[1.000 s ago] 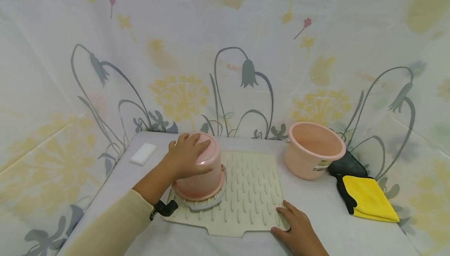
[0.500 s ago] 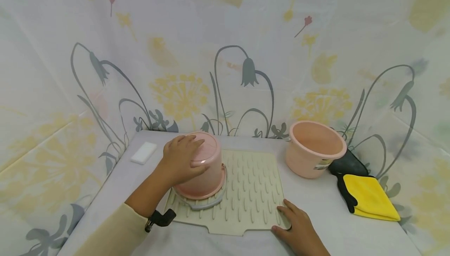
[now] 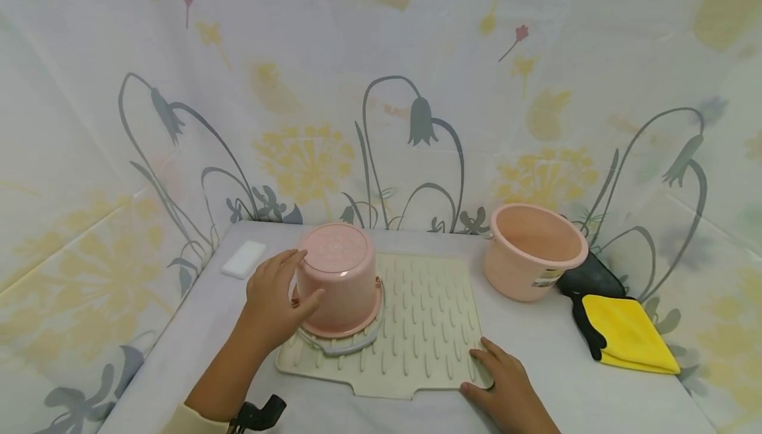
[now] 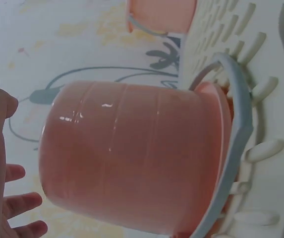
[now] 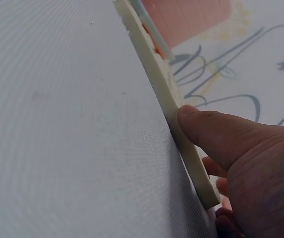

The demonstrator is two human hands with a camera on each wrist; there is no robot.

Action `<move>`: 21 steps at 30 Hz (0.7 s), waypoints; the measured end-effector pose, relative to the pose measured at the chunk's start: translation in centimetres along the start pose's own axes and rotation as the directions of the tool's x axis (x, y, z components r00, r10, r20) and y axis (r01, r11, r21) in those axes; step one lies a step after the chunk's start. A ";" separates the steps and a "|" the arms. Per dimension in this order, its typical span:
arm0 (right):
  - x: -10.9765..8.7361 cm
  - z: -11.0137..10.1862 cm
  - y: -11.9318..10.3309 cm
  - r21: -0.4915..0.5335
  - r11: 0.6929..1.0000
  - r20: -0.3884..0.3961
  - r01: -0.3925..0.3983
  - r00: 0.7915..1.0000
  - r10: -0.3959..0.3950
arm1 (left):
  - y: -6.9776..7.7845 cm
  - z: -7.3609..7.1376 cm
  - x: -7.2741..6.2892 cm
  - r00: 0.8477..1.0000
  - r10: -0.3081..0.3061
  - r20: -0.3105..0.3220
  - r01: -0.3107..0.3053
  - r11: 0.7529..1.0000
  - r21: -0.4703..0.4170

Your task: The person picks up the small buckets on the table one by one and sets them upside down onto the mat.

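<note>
A pink bucket (image 3: 342,295) stands upside down on the left part of a cream ribbed draining board (image 3: 425,302). Its grey handle (image 3: 351,347) lies along the rim at the front. My left hand (image 3: 274,298) is at the bucket's left side, fingers spread and relaxed; the left wrist view shows a gap between the fingers and the bucket's base. At the board's front right corner, my right hand (image 3: 506,381) holds the edge. In the right wrist view its thumb (image 5: 201,124) presses the front edge, with the fingers bent round the side.
A second pink bucket (image 3: 524,282) stands upright at the back right. Beside it are a black item (image 3: 592,278) and a folded yellow and black cloth (image 3: 631,335). A white sponge-like block (image 3: 244,259) lies at the back left. Flowered fabric hangs behind the table.
My left hand has come off the top of the upside-down bucket and drawn back to the left and toward me. The bucket and my right hand stay in place.
</note>
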State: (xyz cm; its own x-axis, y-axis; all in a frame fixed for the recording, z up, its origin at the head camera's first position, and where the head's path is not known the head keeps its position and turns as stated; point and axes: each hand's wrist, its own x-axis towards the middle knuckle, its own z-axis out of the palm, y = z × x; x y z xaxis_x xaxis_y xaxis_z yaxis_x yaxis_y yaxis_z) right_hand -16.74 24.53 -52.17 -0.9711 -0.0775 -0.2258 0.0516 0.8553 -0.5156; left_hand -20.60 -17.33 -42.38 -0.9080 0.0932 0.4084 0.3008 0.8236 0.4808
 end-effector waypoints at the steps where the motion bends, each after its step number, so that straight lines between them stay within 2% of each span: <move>1: 0.0 0.0 0.0 0.000 1.000 0.001 -0.002 1.000 0.002 | -0.2 0.1 -0.5 1.000 -0.017 0.001 0.017 1.000 -0.014; 6: -0.3 -0.1 0.1 0.007 1.000 -0.002 -0.009 1.000 0.009 | -1.0 0.7 -3.0 0.994 -0.108 0.020 0.109 0.992 -0.062; 9: -0.3 -0.1 0.2 0.020 1.000 -0.007 -0.008 1.000 0.009 | -1.6 1.3 -4.2 0.988 -0.149 0.042 0.152 0.987 -0.052; 14: -0.4 -0.3 0.2 0.030 0.999 -0.015 -0.012 1.000 0.012 | -2.4 2.5 -6.1 0.972 -0.206 0.113 0.211 0.977 -0.029; 17: -0.5 -0.3 0.3 0.036 0.999 -0.018 -0.002 1.000 0.003 | -2.7 3.1 -7.3 0.964 -0.225 0.144 0.229 0.973 -0.007; 21: -0.7 0.0 0.4 0.046 0.999 -0.028 0.028 0.999 -0.027 | -3.2 3.7 -8.7 0.968 -0.215 0.130 0.215 0.976 0.013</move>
State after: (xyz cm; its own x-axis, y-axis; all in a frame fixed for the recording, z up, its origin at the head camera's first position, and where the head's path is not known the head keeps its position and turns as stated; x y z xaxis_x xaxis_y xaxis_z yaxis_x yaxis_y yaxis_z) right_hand -16.05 24.96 -52.23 -0.9782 -0.0865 -0.1887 0.0346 0.8284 -0.5590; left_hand -14.72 -18.67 -50.36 -0.9815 -0.0141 0.1908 0.0944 0.8317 0.5471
